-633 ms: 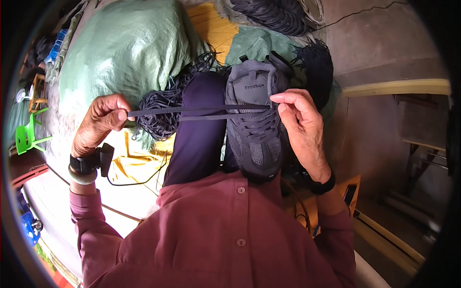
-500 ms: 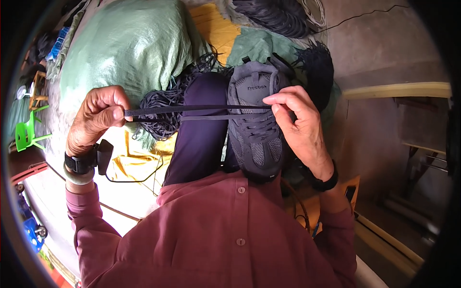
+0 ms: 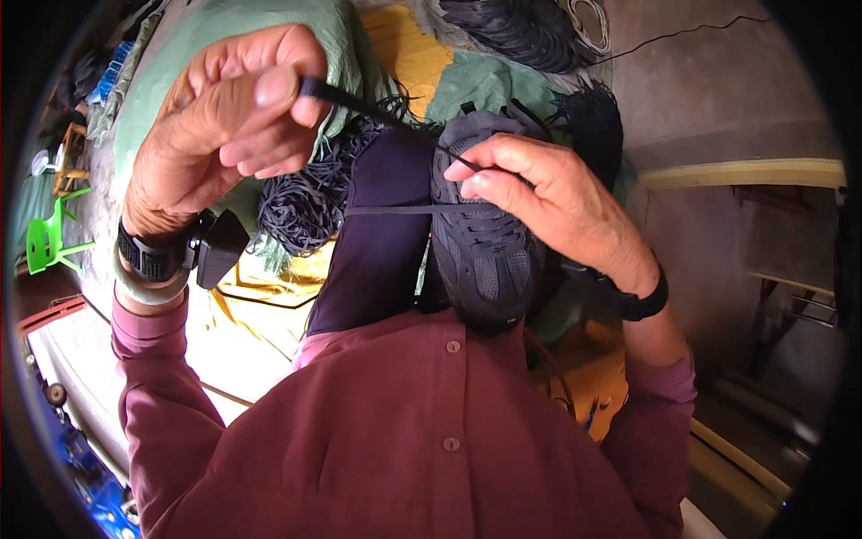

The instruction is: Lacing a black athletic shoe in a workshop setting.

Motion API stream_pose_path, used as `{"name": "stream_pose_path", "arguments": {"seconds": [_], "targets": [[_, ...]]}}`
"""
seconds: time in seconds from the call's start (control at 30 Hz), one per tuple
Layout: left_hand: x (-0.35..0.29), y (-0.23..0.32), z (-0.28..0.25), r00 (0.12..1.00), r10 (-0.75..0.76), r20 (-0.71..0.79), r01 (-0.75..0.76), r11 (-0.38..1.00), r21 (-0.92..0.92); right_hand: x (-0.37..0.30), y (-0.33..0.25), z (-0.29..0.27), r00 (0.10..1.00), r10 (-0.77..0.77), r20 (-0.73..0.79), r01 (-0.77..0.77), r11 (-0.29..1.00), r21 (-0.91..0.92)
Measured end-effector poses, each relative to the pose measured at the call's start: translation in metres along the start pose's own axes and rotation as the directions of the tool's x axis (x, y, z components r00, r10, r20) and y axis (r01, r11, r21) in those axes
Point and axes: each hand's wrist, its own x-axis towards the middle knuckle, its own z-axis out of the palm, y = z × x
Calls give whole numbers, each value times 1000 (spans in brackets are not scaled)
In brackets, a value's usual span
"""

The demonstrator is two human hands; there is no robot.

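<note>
A dark grey lace-up shoe (image 3: 489, 260) rests on my lap, its toe pointing toward me. My left hand (image 3: 238, 126) is raised over the left side, its thumb and fingers pinched on the end of a black shoelace (image 3: 377, 112). That lace slants down taut to my right hand (image 3: 561, 193), which pinches it above the shoe's tongue. A second length of lace (image 3: 386, 210) runs leftward from the shoe across my dark-trousered thigh. My right hand partly hides the shoe's upper eyelets.
Tangled black laces (image 3: 301, 211) lie left of my thigh, beside a large pale green sack (image 3: 206, 72). More dark laces hang in a bundle (image 3: 594, 130) right of the shoe, and another coiled bundle (image 3: 512, 31) lies beyond. A green chair (image 3: 49, 238) stands far left.
My left hand has risen with one lace end, tilting that lace upward. My right hand has shifted slightly left along it. The other lace length has dropped out of my left hand onto my thigh.
</note>
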Motion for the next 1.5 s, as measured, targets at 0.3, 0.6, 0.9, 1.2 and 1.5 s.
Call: {"name": "stream_pose_path", "arguments": {"seconds": [0.3,0.6,0.9,1.2,1.5], "targets": [[12,1,4,997,79,13,-80,997,23,4,20,-27,999,20,-32,-24,990,-137],[12,8,4,997,69,-23,-66,992,107,-5,25,-31,977,145,154,-112,973,-204],[16,3,-4,996,81,24,-83,989,126,-7,16,-35,955,154,254,-128,985,-116],[28,-10,-8,993,106,52,-104,994,-32,-31,-14,-64,1000,-22,0,18,807,590],[36,-77,13,962,-247,-121,270,929,253,-155,-27,-191,593,212,-777,370,785,497]]}}
